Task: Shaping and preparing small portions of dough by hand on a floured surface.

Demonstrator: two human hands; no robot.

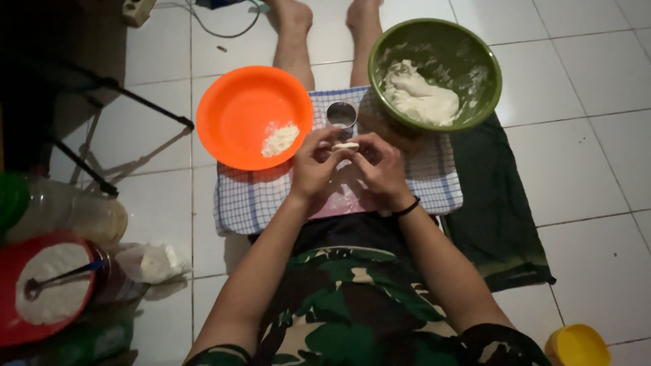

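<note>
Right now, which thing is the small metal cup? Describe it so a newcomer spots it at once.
Find the checked cloth on the tiled floor. At its far edge, between the orange bowl and the green bowl, stands the metal cup, just beyond both hands. It alone is shiny, cylindrical and far smaller than either bowl.

Head-worn view, steeply down, close over lap.

At my far left a clear plastic bottle [71, 213] lies on the floor; beside it, a crumpled white plastic bag [152, 263]. No labels, signs or screens seen.
</note>
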